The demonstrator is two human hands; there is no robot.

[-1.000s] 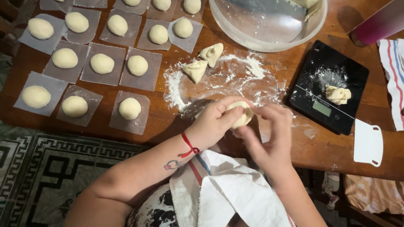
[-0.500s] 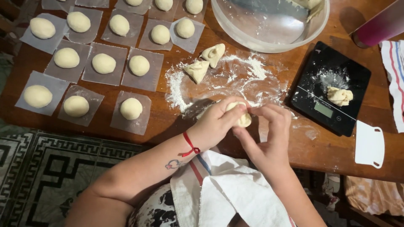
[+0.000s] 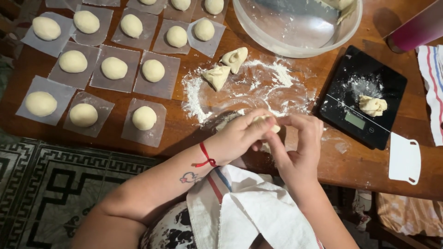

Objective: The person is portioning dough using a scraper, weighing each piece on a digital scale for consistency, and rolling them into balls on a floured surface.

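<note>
Your fingers (image 3: pixel 258 127) pinch a small dough piece (image 3: pixel 266 122) between your left hand (image 3: pixel 240 136) and right hand (image 3: pixel 297 147), just above the floured wooden table (image 3: pixel 258 92). Beyond lie two dough wedges (image 3: pixel 226 69), rows of dough balls (image 3: pixel 115 67) on paper squares, and a kitchen scale (image 3: pixel 362 97).

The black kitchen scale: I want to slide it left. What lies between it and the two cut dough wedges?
In the head view, only scattered white flour on the brown wooden table lies between the scale and the wedges.
</note>
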